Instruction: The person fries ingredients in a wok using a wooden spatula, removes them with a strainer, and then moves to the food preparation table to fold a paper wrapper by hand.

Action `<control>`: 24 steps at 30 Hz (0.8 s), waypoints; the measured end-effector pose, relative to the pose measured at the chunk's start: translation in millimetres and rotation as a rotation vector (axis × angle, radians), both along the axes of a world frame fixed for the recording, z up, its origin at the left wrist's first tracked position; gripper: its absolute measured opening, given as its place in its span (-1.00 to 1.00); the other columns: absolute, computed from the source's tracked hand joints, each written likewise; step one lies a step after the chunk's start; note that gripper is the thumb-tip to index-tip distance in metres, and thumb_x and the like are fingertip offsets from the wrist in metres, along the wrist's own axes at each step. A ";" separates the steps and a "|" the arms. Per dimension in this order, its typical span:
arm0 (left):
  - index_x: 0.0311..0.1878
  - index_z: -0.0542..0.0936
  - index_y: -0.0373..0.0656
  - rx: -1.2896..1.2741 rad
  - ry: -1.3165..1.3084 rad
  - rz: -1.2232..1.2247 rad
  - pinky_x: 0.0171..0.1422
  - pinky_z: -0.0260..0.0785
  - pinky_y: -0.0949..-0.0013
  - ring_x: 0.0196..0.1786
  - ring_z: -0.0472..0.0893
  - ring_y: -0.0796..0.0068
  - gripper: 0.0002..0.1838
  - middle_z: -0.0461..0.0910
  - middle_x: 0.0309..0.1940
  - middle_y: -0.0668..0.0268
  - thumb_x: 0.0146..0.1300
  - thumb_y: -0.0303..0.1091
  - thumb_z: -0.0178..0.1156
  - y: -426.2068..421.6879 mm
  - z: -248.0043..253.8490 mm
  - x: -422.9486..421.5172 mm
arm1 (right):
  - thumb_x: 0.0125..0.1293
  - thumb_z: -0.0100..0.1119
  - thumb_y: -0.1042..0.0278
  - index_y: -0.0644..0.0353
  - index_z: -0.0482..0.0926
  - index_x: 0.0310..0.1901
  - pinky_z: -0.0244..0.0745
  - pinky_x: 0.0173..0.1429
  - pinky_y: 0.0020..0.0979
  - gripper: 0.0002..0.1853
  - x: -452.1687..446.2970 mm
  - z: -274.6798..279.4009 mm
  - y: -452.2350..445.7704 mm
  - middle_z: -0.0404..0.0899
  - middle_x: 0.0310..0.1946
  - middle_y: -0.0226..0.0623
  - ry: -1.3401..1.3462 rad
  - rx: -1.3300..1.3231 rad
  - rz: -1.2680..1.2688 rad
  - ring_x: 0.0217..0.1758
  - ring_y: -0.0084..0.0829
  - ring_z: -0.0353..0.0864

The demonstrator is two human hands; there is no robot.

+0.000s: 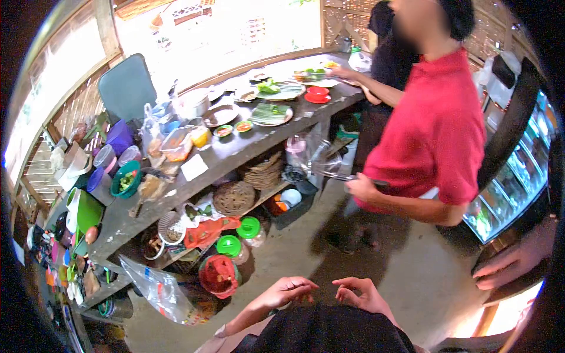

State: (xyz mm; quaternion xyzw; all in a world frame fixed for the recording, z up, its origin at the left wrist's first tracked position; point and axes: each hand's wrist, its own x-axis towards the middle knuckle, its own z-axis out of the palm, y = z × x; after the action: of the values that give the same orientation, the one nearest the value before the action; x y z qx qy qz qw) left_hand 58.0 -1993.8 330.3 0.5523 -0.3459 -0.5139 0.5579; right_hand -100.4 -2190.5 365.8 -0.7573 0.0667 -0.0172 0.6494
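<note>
Low in the view, my left hand (288, 292) is held in front of my dark clothing (323, 332), fingers loosely bent and apart. My right hand (360, 295) faces it across a small gap, its fingers also slightly curled. I see nothing in either hand, and neither touches the counter. Nearest to my left hand is a red bucket-like container (219, 275) on the floor. Beside it are jars with green lids, including one green lid (228, 245).
A co-worker in a red shirt (432, 129) stands ahead, holding a long utensil. Another person in black is behind. The long counter (182, 182) carries plates, bowls and a banana-leaf plate (272, 114). At right are another hand (512, 262) and a glass display case (509, 182).
</note>
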 end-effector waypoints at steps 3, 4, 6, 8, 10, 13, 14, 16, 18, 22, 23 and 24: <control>-0.04 0.53 -0.21 -0.040 0.114 -0.055 -0.28 0.33 0.58 -0.35 0.51 0.68 -0.76 0.61 -0.37 0.37 0.33 -0.31 0.02 -75.7 -17.6 -53.1 | 0.30 0.06 0.35 0.22 0.50 0.01 0.47 -0.26 -0.54 -0.72 -56.3 0.8 -63.3 0.60 -0.43 -0.35 -0.002 -0.007 -0.051 -0.39 -0.63 0.54; -0.04 0.53 -0.21 -0.045 0.115 -0.071 -0.28 0.33 0.58 -0.35 0.51 0.68 -0.76 0.61 -0.37 0.37 0.33 -0.31 0.02 -101.3 -16.3 -71.1 | 0.30 0.06 0.35 0.22 0.51 0.01 0.48 -0.27 -0.54 -0.72 -75.4 -0.3 -85.7 0.60 -0.43 -0.34 -0.009 -0.037 -0.069 -0.40 -0.62 0.55; -0.14 0.55 -0.22 0.010 0.142 -0.069 -0.29 0.33 0.57 -0.37 0.51 0.66 -0.78 0.60 -0.40 0.38 0.31 -0.28 0.06 -151.3 -9.5 -102.7 | 0.30 0.06 0.35 0.22 0.51 0.01 0.48 -0.27 -0.54 -0.72 -110.3 -2.6 -127.7 0.60 -0.44 -0.34 -0.019 -0.068 -0.113 -0.40 -0.62 0.55; -0.20 0.55 -0.22 -0.011 0.168 -0.104 -0.30 0.32 0.57 -0.38 0.50 0.67 -0.79 0.59 -0.42 0.39 0.30 -0.26 0.08 -199.1 -19.0 -125.9 | 0.30 0.06 0.35 0.22 0.51 0.00 0.48 -0.28 -0.54 -0.72 -140.2 -3.2 -164.6 0.60 -0.43 -0.32 -0.019 -0.142 -0.145 -0.40 -0.62 0.55; -0.26 0.54 -0.22 -0.021 0.216 -0.131 -0.31 0.31 0.57 -0.39 0.50 0.67 -0.78 0.58 -0.44 0.39 0.29 -0.24 0.09 -235.9 -19.8 -148.5 | 0.29 0.07 0.34 0.22 0.51 0.00 0.48 -0.29 -0.54 -0.72 -163.3 1.9 -196.2 0.60 -0.44 -0.32 -0.013 -0.134 -0.181 -0.41 -0.63 0.54; -0.36 0.50 -0.18 0.002 0.168 -0.175 -0.41 0.21 0.60 -0.47 0.41 0.75 -0.74 0.58 -0.49 0.39 0.34 -0.20 0.02 -283.6 -13.3 -167.1 | 0.28 0.08 0.34 0.20 0.53 -0.01 0.47 -0.32 -0.53 -0.73 -190.2 1.7 -233.9 0.60 -0.45 -0.32 -0.055 -0.094 -0.226 -0.44 -0.62 0.54; -0.34 0.51 -0.19 0.022 0.191 -0.168 -0.41 0.22 0.60 -0.48 0.41 0.73 -0.73 0.58 -0.48 0.39 0.35 -0.20 0.01 -297.8 -13.5 -170.6 | 0.27 0.09 0.33 0.19 0.53 -0.02 0.47 -0.33 -0.52 -0.73 -197.6 -1.0 -247.0 0.60 -0.45 -0.31 -0.065 -0.136 -0.244 -0.44 -0.61 0.53; -0.31 0.52 -0.20 0.049 0.209 -0.175 -0.40 0.22 0.60 -0.49 0.40 0.72 -0.73 0.58 -0.48 0.39 0.35 -0.20 0.00 -329.5 -14.6 -176.9 | 0.27 0.09 0.33 0.17 0.53 -0.02 0.47 -0.34 -0.51 -0.73 -208.7 -5.6 -275.6 0.60 -0.44 -0.30 -0.078 -0.172 -0.277 -0.44 -0.61 0.53; -0.23 0.54 -0.22 0.080 0.133 -0.178 -0.39 0.24 0.60 -0.50 0.40 0.70 -0.74 0.59 -0.47 0.38 0.36 -0.22 -0.02 -362.1 -15.7 -181.7 | 0.25 0.10 0.32 0.15 0.53 -0.02 0.47 -0.35 -0.47 -0.73 -216.4 -8.5 -305.2 0.60 -0.44 -0.28 -0.068 -0.193 -0.295 -0.45 -0.56 0.55; -0.15 0.54 -0.22 0.070 0.176 -0.161 -0.38 0.26 0.60 -0.49 0.41 0.70 -0.75 0.60 -0.46 0.35 0.34 -0.24 0.00 -426.4 -14.9 -186.6 | 0.27 0.09 0.38 0.28 0.51 -0.03 0.47 -0.30 -0.51 -0.73 -210.6 8.8 -369.1 0.61 -0.45 -0.28 -0.082 -0.293 -0.275 -0.44 -0.56 0.55; -0.15 0.55 -0.22 0.093 0.136 -0.157 -0.39 0.27 0.60 -0.49 0.41 0.70 -0.76 0.60 -0.45 0.34 0.34 -0.25 0.02 -444.1 -16.1 -183.8 | 0.27 0.09 0.39 0.27 0.52 -0.03 0.47 -0.30 -0.50 -0.73 -207.8 11.6 -388.7 0.62 -0.45 -0.27 -0.070 -0.339 -0.258 -0.43 -0.54 0.56; -0.14 0.55 -0.22 0.116 0.096 -0.151 -0.39 0.28 0.59 -0.49 0.41 0.69 -0.77 0.60 -0.44 0.33 0.33 -0.26 0.03 -462.7 -18.2 -180.4 | 0.26 0.09 0.39 0.26 0.52 -0.03 0.47 -0.30 -0.49 -0.74 -204.5 12.5 -409.4 0.62 -0.44 -0.27 -0.061 -0.385 -0.240 -0.43 -0.53 0.57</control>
State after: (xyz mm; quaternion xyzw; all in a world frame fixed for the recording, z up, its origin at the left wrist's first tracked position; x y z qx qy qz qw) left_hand -122.4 -2456.4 312.1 0.5309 -0.3291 -0.5993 0.5007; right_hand -304.9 -2599.9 378.2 -0.8531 0.1322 -0.1294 0.4878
